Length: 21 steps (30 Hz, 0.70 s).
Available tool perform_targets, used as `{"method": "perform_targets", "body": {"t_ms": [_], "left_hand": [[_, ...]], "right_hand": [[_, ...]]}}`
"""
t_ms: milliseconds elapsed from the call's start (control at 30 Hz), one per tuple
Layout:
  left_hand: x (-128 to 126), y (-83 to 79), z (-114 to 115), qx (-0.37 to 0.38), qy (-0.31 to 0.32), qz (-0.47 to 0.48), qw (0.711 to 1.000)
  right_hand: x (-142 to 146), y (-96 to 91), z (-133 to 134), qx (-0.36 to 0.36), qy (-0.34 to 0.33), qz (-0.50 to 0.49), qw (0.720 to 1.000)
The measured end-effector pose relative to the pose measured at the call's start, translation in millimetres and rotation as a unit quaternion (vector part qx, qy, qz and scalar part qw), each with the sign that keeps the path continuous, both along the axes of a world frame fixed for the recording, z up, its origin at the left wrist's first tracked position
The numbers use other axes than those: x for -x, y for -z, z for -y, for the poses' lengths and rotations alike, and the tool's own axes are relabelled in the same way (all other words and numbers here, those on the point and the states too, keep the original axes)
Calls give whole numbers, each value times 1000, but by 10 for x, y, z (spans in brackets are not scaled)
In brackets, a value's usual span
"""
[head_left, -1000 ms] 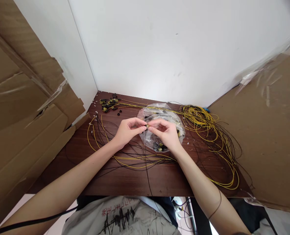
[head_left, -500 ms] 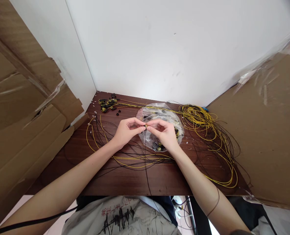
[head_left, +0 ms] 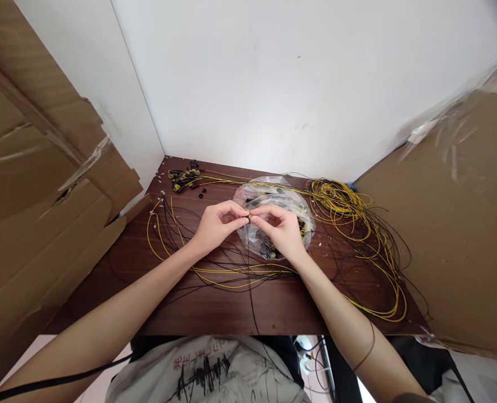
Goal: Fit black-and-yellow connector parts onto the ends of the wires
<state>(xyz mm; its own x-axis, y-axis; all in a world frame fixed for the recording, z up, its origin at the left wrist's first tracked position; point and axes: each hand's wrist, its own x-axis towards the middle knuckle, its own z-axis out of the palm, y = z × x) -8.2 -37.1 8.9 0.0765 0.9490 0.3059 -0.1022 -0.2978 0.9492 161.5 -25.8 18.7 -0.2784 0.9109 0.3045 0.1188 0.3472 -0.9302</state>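
Note:
My left hand (head_left: 217,225) and my right hand (head_left: 282,229) meet fingertip to fingertip above the dark wooden table (head_left: 231,308). Both pinch a small yellow and black connector (head_left: 249,216), and a thin black wire (head_left: 251,274) hangs from it toward me. Under my right hand lies a clear plastic bag (head_left: 269,196) with several small black and yellow connectors inside. Loops of yellow and black wire (head_left: 227,271) lie below my hands.
A large tangle of yellow and black wires (head_left: 357,224) covers the table's right side. A cluster of finished connectors (head_left: 185,176) sits at the back left. Cardboard sheets stand on the left (head_left: 42,184) and right (head_left: 454,224). A white wall (head_left: 273,84) closes the back.
Almost nothing differs; the view shifted slightly and my hands stay pinched together on the connector in the same spot.

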Motion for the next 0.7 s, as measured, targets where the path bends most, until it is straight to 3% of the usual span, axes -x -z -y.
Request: {"method": "perform_targets", "body": {"t_ms": [700], "left_hand": [[-14,3,27,-18,5,-22,1000]], "right_hand": [[28,-7,20,83,-14,-49,995]]}}
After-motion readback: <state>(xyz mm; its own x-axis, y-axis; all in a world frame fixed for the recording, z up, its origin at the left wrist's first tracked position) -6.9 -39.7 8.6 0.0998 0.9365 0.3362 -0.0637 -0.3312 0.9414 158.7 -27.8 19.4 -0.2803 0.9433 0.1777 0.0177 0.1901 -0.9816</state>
